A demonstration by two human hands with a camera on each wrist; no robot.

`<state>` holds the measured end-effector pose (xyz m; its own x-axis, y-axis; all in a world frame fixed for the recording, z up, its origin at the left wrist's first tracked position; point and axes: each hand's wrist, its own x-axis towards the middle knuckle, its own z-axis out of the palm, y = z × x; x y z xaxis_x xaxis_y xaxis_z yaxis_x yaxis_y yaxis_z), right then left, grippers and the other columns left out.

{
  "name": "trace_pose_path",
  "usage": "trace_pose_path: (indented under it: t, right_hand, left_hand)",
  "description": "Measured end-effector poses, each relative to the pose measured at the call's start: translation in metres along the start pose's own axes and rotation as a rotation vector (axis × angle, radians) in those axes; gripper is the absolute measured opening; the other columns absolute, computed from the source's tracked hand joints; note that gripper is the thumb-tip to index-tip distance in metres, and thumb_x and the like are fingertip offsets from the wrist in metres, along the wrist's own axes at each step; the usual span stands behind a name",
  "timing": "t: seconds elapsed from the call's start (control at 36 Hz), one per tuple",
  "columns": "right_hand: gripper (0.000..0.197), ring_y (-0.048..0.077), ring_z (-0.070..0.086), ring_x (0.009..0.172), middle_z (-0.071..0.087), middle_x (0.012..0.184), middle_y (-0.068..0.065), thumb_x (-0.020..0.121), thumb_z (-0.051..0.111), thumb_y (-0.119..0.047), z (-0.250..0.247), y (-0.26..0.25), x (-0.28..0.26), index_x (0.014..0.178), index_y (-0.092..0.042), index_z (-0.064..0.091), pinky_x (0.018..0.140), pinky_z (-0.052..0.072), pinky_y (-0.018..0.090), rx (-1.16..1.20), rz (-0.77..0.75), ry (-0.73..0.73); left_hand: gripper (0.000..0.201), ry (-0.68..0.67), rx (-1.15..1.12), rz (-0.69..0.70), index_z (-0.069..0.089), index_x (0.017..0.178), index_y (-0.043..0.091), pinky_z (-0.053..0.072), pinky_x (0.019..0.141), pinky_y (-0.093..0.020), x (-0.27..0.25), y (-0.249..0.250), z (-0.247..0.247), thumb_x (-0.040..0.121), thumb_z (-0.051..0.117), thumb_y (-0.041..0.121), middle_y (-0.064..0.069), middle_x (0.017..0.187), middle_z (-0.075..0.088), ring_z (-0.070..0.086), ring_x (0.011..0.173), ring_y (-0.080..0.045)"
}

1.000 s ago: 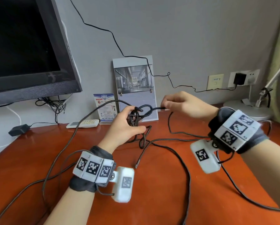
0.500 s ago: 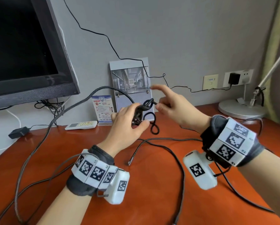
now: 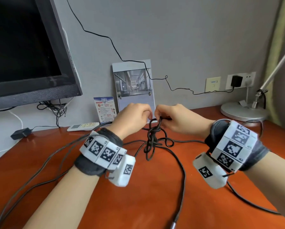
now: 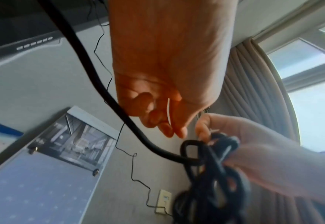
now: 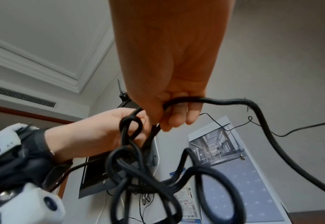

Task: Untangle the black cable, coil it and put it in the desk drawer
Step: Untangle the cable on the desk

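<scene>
Black cable [image 3: 152, 138] btwn both pinching hands

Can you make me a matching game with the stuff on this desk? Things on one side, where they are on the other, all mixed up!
Things:
1. black cable knot
2. remote control
3. black plug adapter
4. desk lamp base

Places:
A. plugged into the wall socket
B. hanging between the left hand and right hand
C. on the desk at the far right
D. lying flat by the wall, below the monitor's corner

Pairs: 1-B, 2-D, 3-A, 4-C
</scene>
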<state>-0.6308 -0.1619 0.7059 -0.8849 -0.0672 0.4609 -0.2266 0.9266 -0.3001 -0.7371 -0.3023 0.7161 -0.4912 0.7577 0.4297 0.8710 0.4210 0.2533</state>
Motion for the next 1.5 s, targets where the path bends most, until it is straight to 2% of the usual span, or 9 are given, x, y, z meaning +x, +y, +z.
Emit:
trace_pose_path:
  t: [0.14,0.33,0.58,0.67,0.81,0.94,1.17,1.33,1.5]
  right_hand:
    - [0.02,0.018,0.051,0.053,0.056,0.055,-0.003,0.082,0.053,0.003,-0.008,0.013,-0.005,0.09,-0.015,0.055,0.059,0.041,0.022,-0.004,0.043,0.089]
    - [0.012,0.013,0.044,0.053,0.051,0.056,-0.011,0.081,0.054,-0.002,-0.007,0.01,-0.012,0.084,-0.014,0.052,0.056,0.036,0.01,0.092,-0.055,0.128]
    - [0.011,0.003,0.034,0.052,0.04,0.056,-0.011,0.092,0.052,-0.008,-0.032,0.036,-0.023,0.086,-0.014,0.045,0.054,0.032,0.011,0.177,0.155,-0.036]
    - [0.012,0.005,0.036,0.055,0.041,0.064,-0.007,0.094,0.049,-0.01,-0.027,0.037,-0.021,0.087,-0.013,0.04,0.054,0.033,0.012,0.093,0.182,-0.066]
    - [0.018,0.007,0.035,0.066,0.04,0.073,-0.004,0.088,0.047,0.001,-0.027,0.029,-0.017,0.082,-0.012,0.035,0.064,0.033,0.015,0.079,0.11,-0.003]
    - [0.021,0.004,0.036,0.062,0.039,0.072,-0.006,0.089,0.043,0.008,-0.028,0.024,-0.016,0.082,-0.009,0.033,0.06,0.033,0.014,0.08,0.05,0.055]
    - [0.025,0.02,0.045,0.058,0.055,0.068,0.004,0.088,0.038,0.007,-0.03,0.038,-0.034,0.096,-0.017,0.044,0.057,0.039,0.023,0.07,0.276,0.225]
    - [0.03,0.022,0.054,0.06,0.062,0.076,0.01,0.091,0.035,0.005,-0.041,0.059,-0.06,0.09,-0.014,0.058,0.055,0.044,0.022,0.026,0.522,0.15]
    - [0.033,0.028,0.049,0.073,0.053,0.085,0.013,0.09,0.031,0.003,-0.036,0.045,-0.038,0.112,-0.01,0.051,0.063,0.035,0.028,-0.165,0.529,0.129]
  left_hand:
    - [0.008,-0.071,-0.232,0.062,0.06,0.092,0.018,0.029,0.045,-0.008,0.001,0.013,0.0,0.093,0.054,0.012,0.024,0.045,0.051,0.045,0.045,0.013]
    - [0.019,0.025,-0.196,0.12,0.054,0.079,0.025,0.031,0.056,-0.017,0.01,0.021,0.012,0.083,0.059,0.008,0.012,0.068,0.055,0.046,0.059,-0.005]
    - [0.024,0.192,-0.88,-0.459,0.048,0.073,0.015,0.035,0.035,-0.017,0.018,-0.015,0.0,0.093,0.048,0.001,-0.002,0.065,0.043,0.042,0.036,-0.006]
    - [0.014,0.09,-0.496,-0.435,0.054,0.083,0.015,0.039,0.052,-0.022,0.023,-0.011,0.002,0.092,0.049,0.006,-0.005,0.076,0.053,0.052,0.062,-0.018]
    - [0.033,-0.025,0.148,0.062,0.049,0.126,0.016,0.034,0.102,-0.038,0.018,0.028,0.007,0.093,0.044,0.016,-0.004,0.13,0.052,0.039,0.126,-0.023]
    - [0.023,-0.13,0.239,0.132,0.055,0.111,0.009,0.037,0.065,-0.032,0.022,0.055,0.015,0.098,0.038,0.016,-0.019,0.101,0.062,0.058,0.095,-0.037]
    - [0.026,0.059,-0.024,0.143,0.06,0.091,0.003,0.044,0.063,-0.036,0.016,0.055,0.017,0.099,0.04,0.018,-0.012,0.073,0.06,0.057,0.073,-0.032]
    - [0.029,0.136,-0.863,-0.354,0.056,0.076,0.011,0.054,0.052,-0.027,0.018,0.011,-0.008,0.099,0.039,0.003,-0.004,0.064,0.065,0.064,0.049,-0.007]
    - [0.053,0.06,-0.09,-0.26,0.043,0.131,0.012,0.038,0.099,-0.037,0.018,0.016,0.002,0.08,0.049,-0.003,-0.01,0.135,0.044,0.044,0.124,-0.028]
